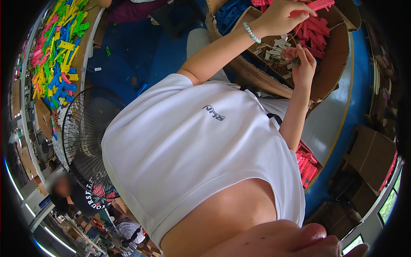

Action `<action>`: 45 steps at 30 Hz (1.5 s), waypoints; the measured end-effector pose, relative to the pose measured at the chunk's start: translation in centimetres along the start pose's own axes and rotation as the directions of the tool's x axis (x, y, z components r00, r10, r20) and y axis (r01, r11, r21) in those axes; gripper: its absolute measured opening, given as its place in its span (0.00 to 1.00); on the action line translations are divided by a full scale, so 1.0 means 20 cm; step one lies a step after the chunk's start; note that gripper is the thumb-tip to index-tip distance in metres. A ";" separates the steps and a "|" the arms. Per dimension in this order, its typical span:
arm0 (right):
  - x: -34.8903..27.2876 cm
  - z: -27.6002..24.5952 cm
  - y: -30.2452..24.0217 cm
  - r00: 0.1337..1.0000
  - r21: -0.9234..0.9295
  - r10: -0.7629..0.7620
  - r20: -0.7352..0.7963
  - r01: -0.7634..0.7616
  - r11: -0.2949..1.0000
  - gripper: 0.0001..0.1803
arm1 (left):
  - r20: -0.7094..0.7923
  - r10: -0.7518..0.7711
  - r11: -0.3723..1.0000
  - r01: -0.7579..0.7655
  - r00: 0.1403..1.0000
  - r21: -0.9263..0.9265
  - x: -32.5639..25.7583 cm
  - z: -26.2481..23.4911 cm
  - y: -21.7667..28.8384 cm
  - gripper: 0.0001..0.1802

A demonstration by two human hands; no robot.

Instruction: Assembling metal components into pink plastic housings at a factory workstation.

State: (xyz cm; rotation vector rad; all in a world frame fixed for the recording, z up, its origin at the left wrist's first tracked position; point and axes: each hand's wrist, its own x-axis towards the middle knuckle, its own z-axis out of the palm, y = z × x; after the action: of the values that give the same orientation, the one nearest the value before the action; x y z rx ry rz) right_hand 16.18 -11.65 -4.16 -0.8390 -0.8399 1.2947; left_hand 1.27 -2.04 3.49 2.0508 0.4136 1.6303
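Note:
My left hand (284, 18), with a beaded bracelet (251, 32) at its wrist, grips a long pink plastic piece (321, 5) between thumb and fingers. Lower and to the right, my right hand (303, 64) is closed in a pinch on a small greenish part (296, 62), too small to make out. Both hands are over a cardboard box (342, 60). Pink plastic pieces (314, 34) are heaped in it beside the hands. Small white parts with thin wires (274, 50) lie in a compartment beneath them.
Blue plastic pieces (231, 17) fill another compartment. On the left, a table holds a pile of coloured plastic pieces (55, 55). A caged fan (92, 137) stands by my left side. A box of pink pieces (307, 167) sits at my right. Another person (87, 192) is in the background.

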 end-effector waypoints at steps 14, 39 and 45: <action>0.04 -0.11 -0.07 0.990 0.212 -0.119 -0.075 0.132 0.968 0.19 | 0.070 -0.461 0.856 0.464 0.885 -0.227 -0.29 -0.20 -0.27 0.08; 0.05 0.01 -0.08 0.948 -0.970 -0.215 0.235 0.243 0.012 0.22 | 0.017 -0.263 0.948 0.261 0.965 -0.184 -0.25 -0.21 -0.03 0.11; 0.12 -0.09 0.10 0.960 -0.844 -0.162 0.227 0.277 0.459 0.15 | 0.040 -0.273 0.932 0.275 0.961 -0.236 -0.26 -0.22 0.02 0.11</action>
State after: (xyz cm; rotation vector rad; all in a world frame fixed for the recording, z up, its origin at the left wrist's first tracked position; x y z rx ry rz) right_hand 17.02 -9.14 -6.67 -1.3981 -1.7197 0.5955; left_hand -4.29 -4.13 0.19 1.7333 0.4547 1.4291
